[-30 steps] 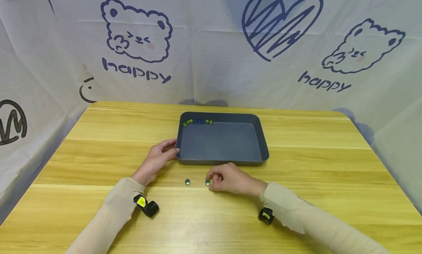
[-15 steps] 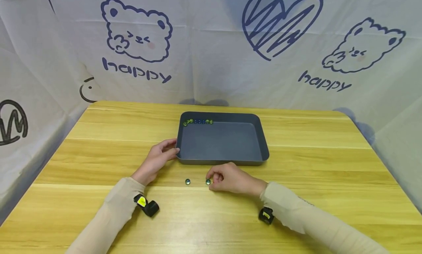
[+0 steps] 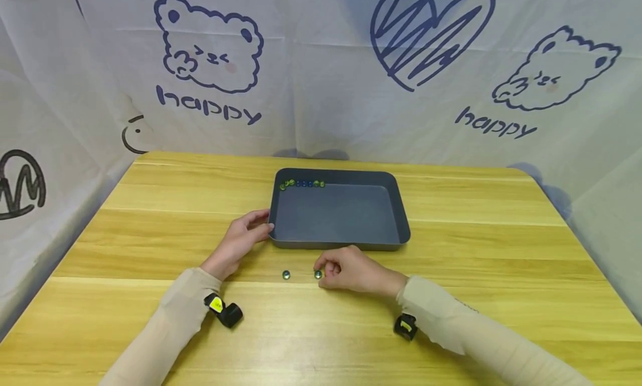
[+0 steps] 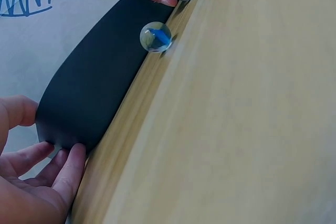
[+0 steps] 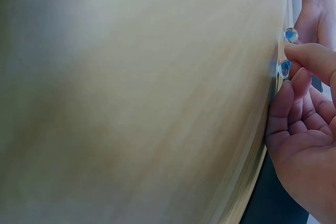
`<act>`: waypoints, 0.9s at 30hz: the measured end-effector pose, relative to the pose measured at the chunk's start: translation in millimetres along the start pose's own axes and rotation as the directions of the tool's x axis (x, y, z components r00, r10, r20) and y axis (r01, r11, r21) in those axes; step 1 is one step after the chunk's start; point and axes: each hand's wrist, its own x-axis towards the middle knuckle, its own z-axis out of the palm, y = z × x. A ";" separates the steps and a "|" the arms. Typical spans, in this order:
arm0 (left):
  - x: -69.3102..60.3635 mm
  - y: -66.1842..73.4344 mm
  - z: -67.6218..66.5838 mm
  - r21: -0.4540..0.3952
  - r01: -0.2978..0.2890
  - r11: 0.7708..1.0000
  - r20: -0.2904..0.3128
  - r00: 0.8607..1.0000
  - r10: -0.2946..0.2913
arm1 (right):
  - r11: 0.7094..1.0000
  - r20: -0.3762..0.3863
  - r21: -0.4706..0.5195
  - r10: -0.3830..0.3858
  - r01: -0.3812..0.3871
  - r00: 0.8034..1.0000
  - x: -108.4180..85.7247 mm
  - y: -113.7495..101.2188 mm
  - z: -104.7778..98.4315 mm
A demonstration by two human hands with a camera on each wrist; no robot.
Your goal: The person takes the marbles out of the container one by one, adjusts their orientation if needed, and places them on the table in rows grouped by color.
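A dark grey rectangular tray (image 3: 331, 213) stands on the wooden table. My left hand (image 3: 238, 241) holds its near left side, thumb at the rim and fingers against the outer wall. In front of the tray, my right hand (image 3: 353, 270) pinches a clear glass marble (image 3: 318, 274) with a blue core between thumb and index finger, at table level. To its left lies a second such marble (image 3: 286, 274), touched by neither hand. Inside the tray, along the far wall's left end, sits a row of several yellow-green marbles (image 3: 292, 182) and blue marbles (image 3: 304, 184).
Behind the wooden table (image 3: 501, 252) hangs a white cloth (image 3: 321, 96) with drawn bears and a heart. Black cameras are strapped at both wrists. Bare tabletop shows on both sides of the tray.
The hands, tray and marbles hold nearly the same places. The whole head view has shifted slightly.
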 end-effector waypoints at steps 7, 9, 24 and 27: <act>0.6 0.8 0.2 -0.004 -0.003 1.000 -0.004 1.000 0.003 | 1.000 -0.003 -0.011 0.000 0.000 1.000 1.0 0.3 -0.1; 0.6 1.0 0.3 -0.003 -0.004 1.000 -0.004 1.000 0.004 | 1.000 -0.002 -0.011 -0.004 0.004 1.000 1.2 0.5 0.1; 0.4 0.3 0.7 -0.003 -0.008 1.000 -0.004 1.000 0.008 | 1.000 -0.005 -0.010 -0.016 0.015 1.000 0.2 2.4 0.5; 0.2 0.1 0.8 -0.002 -0.007 1.000 -0.004 1.000 0.007 | 1.000 -0.012 -0.015 -0.007 0.006 1.000 -0.1 2.4 0.6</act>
